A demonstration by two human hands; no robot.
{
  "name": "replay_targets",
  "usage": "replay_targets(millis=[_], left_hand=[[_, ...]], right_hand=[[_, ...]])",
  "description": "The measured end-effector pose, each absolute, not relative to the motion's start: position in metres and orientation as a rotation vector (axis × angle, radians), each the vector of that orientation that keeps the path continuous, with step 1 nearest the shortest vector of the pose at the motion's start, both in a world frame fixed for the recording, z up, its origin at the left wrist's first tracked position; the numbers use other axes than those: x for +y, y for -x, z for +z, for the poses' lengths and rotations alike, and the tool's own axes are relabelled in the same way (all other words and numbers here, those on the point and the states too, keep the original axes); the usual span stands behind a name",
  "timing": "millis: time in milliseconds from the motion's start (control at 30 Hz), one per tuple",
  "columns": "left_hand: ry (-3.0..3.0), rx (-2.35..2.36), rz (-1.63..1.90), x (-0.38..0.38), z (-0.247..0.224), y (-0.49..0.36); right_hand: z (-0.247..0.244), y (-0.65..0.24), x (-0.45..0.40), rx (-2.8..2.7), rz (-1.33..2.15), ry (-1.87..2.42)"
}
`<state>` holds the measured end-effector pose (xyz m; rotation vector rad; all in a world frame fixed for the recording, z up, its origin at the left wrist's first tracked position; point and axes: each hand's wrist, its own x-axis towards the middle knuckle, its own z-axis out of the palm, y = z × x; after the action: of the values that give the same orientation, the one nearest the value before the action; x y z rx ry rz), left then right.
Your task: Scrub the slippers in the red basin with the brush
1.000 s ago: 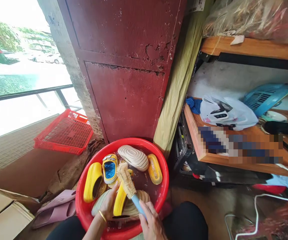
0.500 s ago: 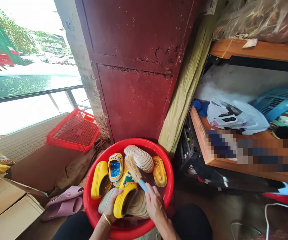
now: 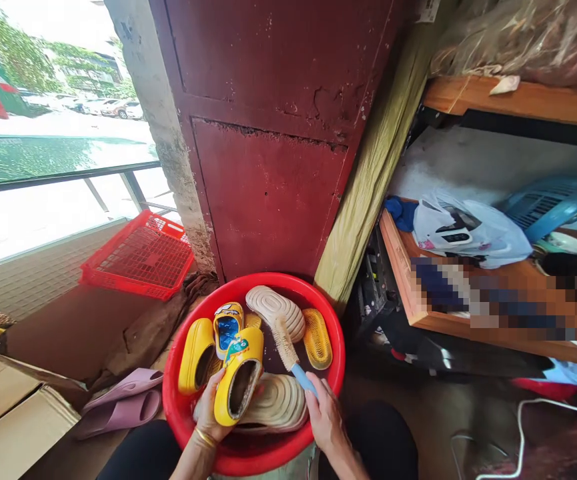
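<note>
A red basin [image 3: 340,373] between my knees holds several shoes in dark water. My left hand [image 3: 214,412] grips a yellow clog [image 3: 224,398] with a green dinosaur on it, its opening turned up toward me. In my right hand [image 3: 324,412] is the blue handle of a brush [image 3: 286,348]; its bristles are to the right of the clog, over a beige sole [image 3: 273,308]. Another yellow clog [image 3: 194,360] and a small yellow shoe with blue lining [image 3: 227,328] lie at the left. A yellow sole [image 3: 317,339] rests at the right, and a beige-soled shoe [image 3: 283,402] below.
Pink slippers [image 3: 133,412] and a cardboard box [image 3: 23,427] are left of the basin. A red crate [image 3: 138,257] stands behind them. A maroon door [image 3: 268,200] rises ahead. To the right is a wooden shelf [image 3: 403,280] with a plastic bag [image 3: 468,230].
The brush has moved off the clog to the right with my right hand. My left hand has tilted the clog so its opening shows more, and shifted it slightly left.
</note>
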<state>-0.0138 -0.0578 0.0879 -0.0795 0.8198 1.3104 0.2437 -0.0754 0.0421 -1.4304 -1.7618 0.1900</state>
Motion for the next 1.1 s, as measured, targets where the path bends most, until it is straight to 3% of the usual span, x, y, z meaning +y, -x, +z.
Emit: replay_targets(millis=[267, 500, 733, 1100], left_hand=[[0.123, 0.706, 1.174, -0.065, 0.086, -0.002], [0.066, 0.688, 1.146, -0.071, 0.089, -0.003], [0.156, 0.738, 1.286, -0.058, 0.081, -0.011], [0.061, 0.755, 1.245, -0.059, 0.101, -0.011]], right_hand=[[0.057, -0.215, -0.107, -1.887, 0.403, 1.317], [0.064, -0.227, -0.080, -1.780, 0.300, 1.435], [0.044, -0.206, -0.152, -1.865, 0.361, 1.291], [0.065, -0.223, -0.108, -1.791, 0.311, 1.374]])
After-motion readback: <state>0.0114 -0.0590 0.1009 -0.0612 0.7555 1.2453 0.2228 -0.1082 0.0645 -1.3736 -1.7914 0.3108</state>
